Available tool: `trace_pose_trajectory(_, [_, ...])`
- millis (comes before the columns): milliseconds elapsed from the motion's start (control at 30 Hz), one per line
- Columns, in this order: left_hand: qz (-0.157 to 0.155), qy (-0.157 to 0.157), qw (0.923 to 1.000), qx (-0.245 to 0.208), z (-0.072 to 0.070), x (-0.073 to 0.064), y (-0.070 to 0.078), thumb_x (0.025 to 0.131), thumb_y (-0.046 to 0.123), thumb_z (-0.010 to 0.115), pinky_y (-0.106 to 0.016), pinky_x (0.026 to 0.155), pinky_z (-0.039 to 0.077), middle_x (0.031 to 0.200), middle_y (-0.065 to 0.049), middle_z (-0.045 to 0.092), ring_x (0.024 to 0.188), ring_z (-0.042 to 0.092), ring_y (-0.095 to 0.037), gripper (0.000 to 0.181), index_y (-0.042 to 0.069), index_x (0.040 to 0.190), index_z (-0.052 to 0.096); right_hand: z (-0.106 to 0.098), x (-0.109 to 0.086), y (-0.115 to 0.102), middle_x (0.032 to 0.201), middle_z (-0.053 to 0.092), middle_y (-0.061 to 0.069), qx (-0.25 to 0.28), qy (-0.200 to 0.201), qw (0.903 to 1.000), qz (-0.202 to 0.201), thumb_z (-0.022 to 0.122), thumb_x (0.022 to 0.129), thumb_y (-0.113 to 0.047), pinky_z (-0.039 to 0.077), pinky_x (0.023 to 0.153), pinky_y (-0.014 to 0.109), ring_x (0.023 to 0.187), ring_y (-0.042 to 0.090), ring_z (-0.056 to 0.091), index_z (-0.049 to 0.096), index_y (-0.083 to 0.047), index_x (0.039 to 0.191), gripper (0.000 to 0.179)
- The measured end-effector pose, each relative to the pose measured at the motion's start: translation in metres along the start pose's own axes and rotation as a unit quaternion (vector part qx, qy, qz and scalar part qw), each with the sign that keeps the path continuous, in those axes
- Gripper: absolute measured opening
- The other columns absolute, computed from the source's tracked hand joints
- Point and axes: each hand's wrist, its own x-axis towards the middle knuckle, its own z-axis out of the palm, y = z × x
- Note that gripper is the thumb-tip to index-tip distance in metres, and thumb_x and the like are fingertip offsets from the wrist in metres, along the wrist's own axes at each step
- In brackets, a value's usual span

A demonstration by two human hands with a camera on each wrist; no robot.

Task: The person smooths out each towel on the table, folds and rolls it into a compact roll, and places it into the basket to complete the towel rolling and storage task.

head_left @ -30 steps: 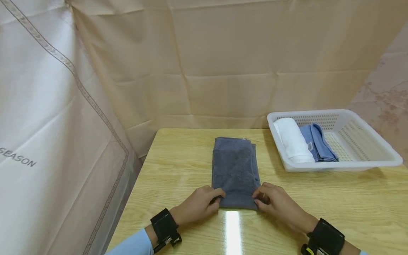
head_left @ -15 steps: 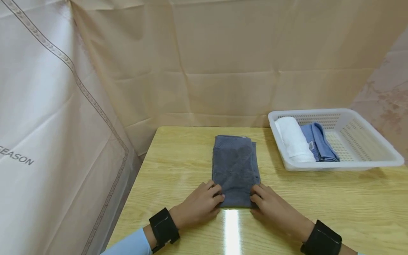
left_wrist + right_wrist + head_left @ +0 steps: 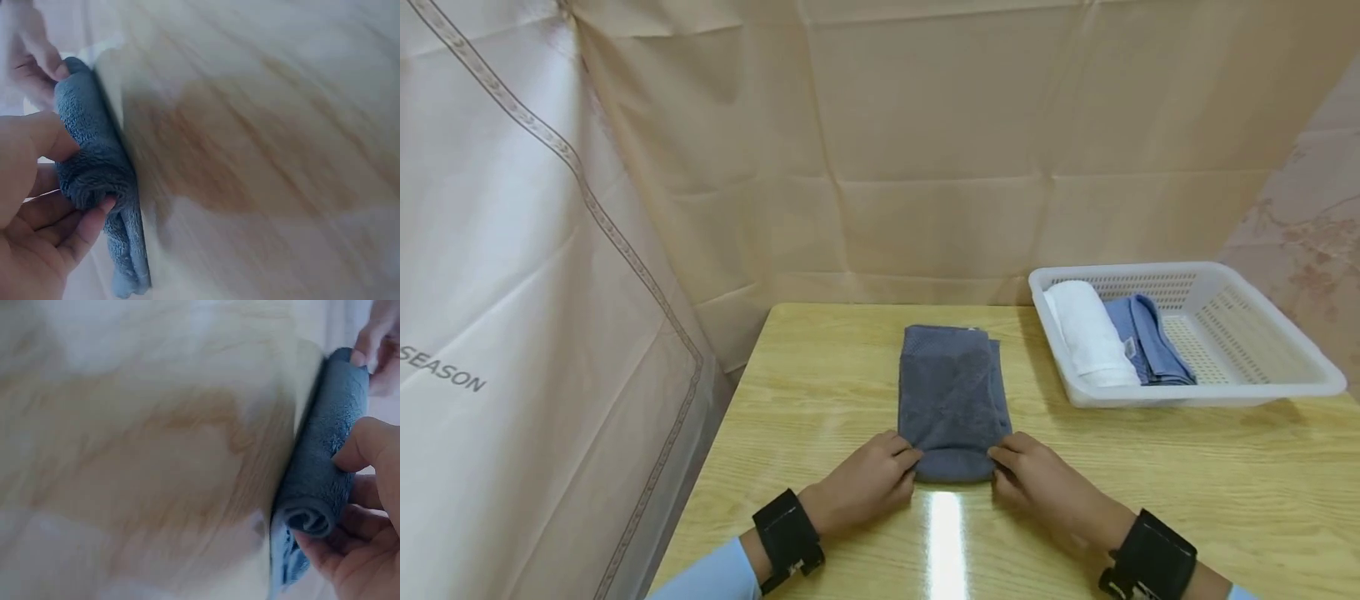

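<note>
A dark grey-blue towel (image 3: 953,392) lies folded into a long rectangle on the wooden table, its near end curled into a small roll. My left hand (image 3: 871,477) pinches the left end of that roll; in the left wrist view the thumb lies on top and a fingertip (image 3: 106,205) sits at the spiral end of the towel (image 3: 94,137). At the other end my right hand (image 3: 1047,479) pinches the roll, thumb over it and fingers beneath. The spiral of the rolled towel (image 3: 309,515) shows plainly in the right wrist view.
A white plastic basket (image 3: 1262,390) stands at the back right of the table (image 3: 820,375). Inside it, a rolled white towel (image 3: 1088,333) lies beside a folded blue towel (image 3: 1152,342). Beige cloth (image 3: 925,150) hangs behind the table, and a pale curtain (image 3: 512,333) hangs at the left.
The towel's near edge, flat half a second ago, now shows as a thicker roll between both hands. The hands have shifted slightly in their grip; the basket stays put.
</note>
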Motion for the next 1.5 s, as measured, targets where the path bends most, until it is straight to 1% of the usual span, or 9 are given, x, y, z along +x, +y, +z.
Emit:
trace_pose_trajectory(333, [-0.104, -0.019, 0.9705, -0.217, -0.004, 0.005, -0.005, 0.102, 0.012, 0.058, -0.019, 0.064, 0.042, 0.096, 0.007, 0.064, 0.070, 0.048, -0.004, 0.021, 0.017, 0.122, 0.063, -0.019, 0.008, 0.018, 0.103, 0.060, 0.003, 0.207, -0.126, 0.9648, 0.101, 0.059, 0.104, -0.012, 0.042, 0.067, 0.027, 0.082, 0.007, 0.052, 0.070, 0.010, 0.121, 0.030])
trace_pose_trajectory(500, [-0.080, 0.002, 0.9831, -0.165, -0.005, 0.007, -0.003, 0.102, 0.013, 0.060, -0.020, 0.079, 0.048, 0.105, 0.006, 0.066, 0.091, 0.054, -0.005, 0.016, 0.017, 0.110, 0.073, -0.026, 0.011, 0.024, 0.099, 0.062, 0.009, 0.302, -0.181, 0.9226, 0.159, 0.055, 0.108, -0.019, 0.043, 0.068, 0.030, 0.082, 0.012, 0.055, 0.067, 0.008, 0.125, 0.035])
trace_pose_trajectory(633, [-0.025, 0.023, 0.9984, -0.046, -0.005, 0.006, -0.001, 0.103, 0.021, 0.063, -0.025, 0.081, 0.043, 0.110, 0.003, 0.061, 0.093, 0.048, -0.013, 0.017, 0.016, 0.111, 0.077, -0.027, 0.014, 0.024, 0.090, 0.062, 0.006, 0.316, -0.185, 0.9129, 0.181, 0.058, 0.106, -0.018, 0.043, 0.065, 0.030, 0.076, 0.013, 0.054, 0.069, 0.005, 0.121, 0.029])
trace_pose_trajectory(767, [0.020, 0.027, 0.9994, 0.009, -0.007, 0.007, 0.000, 0.098, 0.028, 0.072, -0.027, 0.079, 0.043, 0.108, 0.002, 0.063, 0.094, 0.051, -0.014, 0.021, 0.014, 0.112, 0.077, -0.022, 0.013, 0.020, 0.087, 0.062, -0.002, 0.269, -0.125, 0.9396, 0.171, 0.068, 0.099, -0.012, 0.044, 0.061, 0.028, 0.073, 0.009, 0.054, 0.065, -0.007, 0.109, 0.012])
trace_pose_trajectory(933, [0.010, 0.016, 0.9992, -0.036, -0.007, 0.006, -0.002, 0.097, 0.023, 0.074, -0.026, 0.085, 0.049, 0.108, 0.001, 0.066, 0.099, 0.058, -0.012, 0.022, 0.010, 0.115, 0.076, -0.008, 0.010, 0.005, 0.087, 0.056, -0.005, 0.062, 0.045, 0.9971, -0.002, 0.081, 0.078, 0.007, 0.043, 0.062, 0.027, 0.074, 0.009, 0.048, 0.064, -0.014, 0.091, 0.031])
trace_pose_trajectory(1033, [0.005, 0.022, 0.9987, -0.047, -0.006, 0.005, -0.003, 0.098, 0.020, 0.071, -0.025, 0.089, 0.050, 0.109, -0.001, 0.068, 0.100, 0.060, -0.012, 0.023, 0.007, 0.117, 0.076, -0.002, 0.007, -0.003, 0.089, 0.053, 0.001, -0.048, 0.097, 0.9907, -0.083, 0.086, 0.070, 0.009, 0.044, 0.063, 0.028, 0.076, 0.012, 0.048, 0.069, -0.008, 0.091, 0.032])
trace_pose_trajectory(1133, [0.004, 0.029, 0.9988, -0.038, -0.005, 0.004, -0.004, 0.100, 0.019, 0.068, -0.026, 0.089, 0.050, 0.111, -0.002, 0.069, 0.102, 0.062, -0.013, 0.025, 0.005, 0.119, 0.075, 0.000, 0.001, -0.010, 0.096, 0.058, 0.005, -0.114, 0.076, 0.9851, -0.103, 0.081, 0.089, -0.011, 0.047, 0.068, 0.033, 0.084, 0.017, 0.051, 0.073, -0.001, 0.101, 0.017])
trace_pose_trajectory(1333, [-0.003, 0.032, 0.9993, -0.020, -0.002, 0.003, -0.006, 0.103, 0.020, 0.063, -0.027, 0.088, 0.051, 0.112, -0.003, 0.069, 0.101, 0.062, -0.013, 0.026, 0.005, 0.120, 0.074, 0.004, -0.004, -0.010, 0.108, 0.062, 0.016, -0.197, 0.041, 0.9725, -0.117, 0.002, 0.113, -0.018, 0.053, 0.083, 0.042, 0.098, 0.029, 0.058, 0.070, 0.008, 0.115, 0.073])
trace_pose_trajectory(1500, [-0.041, 0.019, 0.9966, -0.069, -0.002, 0.004, -0.008, 0.104, 0.021, 0.059, -0.021, 0.081, 0.050, 0.107, 0.000, 0.067, 0.095, 0.057, -0.008, 0.026, 0.006, 0.119, 0.073, 0.001, 0.001, -0.003, 0.105, 0.066, 0.014, -0.152, 0.031, 0.9837, -0.092, 0.064, 0.101, -0.005, 0.056, 0.081, 0.038, 0.096, 0.027, 0.062, 0.070, 0.007, 0.112, 0.018])
